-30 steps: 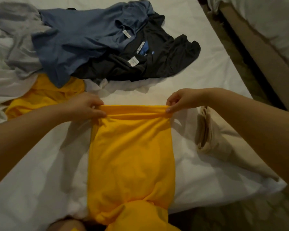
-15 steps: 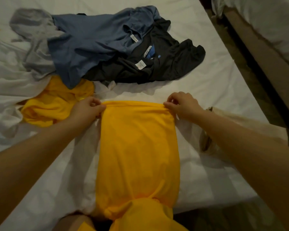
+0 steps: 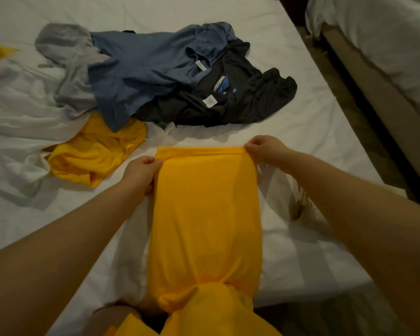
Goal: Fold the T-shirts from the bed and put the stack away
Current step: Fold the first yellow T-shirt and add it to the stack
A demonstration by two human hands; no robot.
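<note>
a long yellow t-shirt (image 3: 205, 214) lies down the near edge of the bed (image 3: 301, 122), its lower end hanging off. the left hand (image 3: 141, 174) pinches its far left corner, the right hand (image 3: 262, 149) its far right corner. beyond it lie a crumpled yellow shirt (image 3: 95, 158), then blue (image 3: 141, 71), black (image 3: 240, 103) and grey (image 3: 68, 69) shirts.

Bedroom: white-sheeted bed (image 3: 301, 141) (second bed (image 3: 386, 44) alongside)

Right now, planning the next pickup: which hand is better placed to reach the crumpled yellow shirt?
Left. The left hand lies just beside the crumpled yellow shirt; the right hand pinches the opposite corner of the shirt being folded and would have to cross it.
</note>
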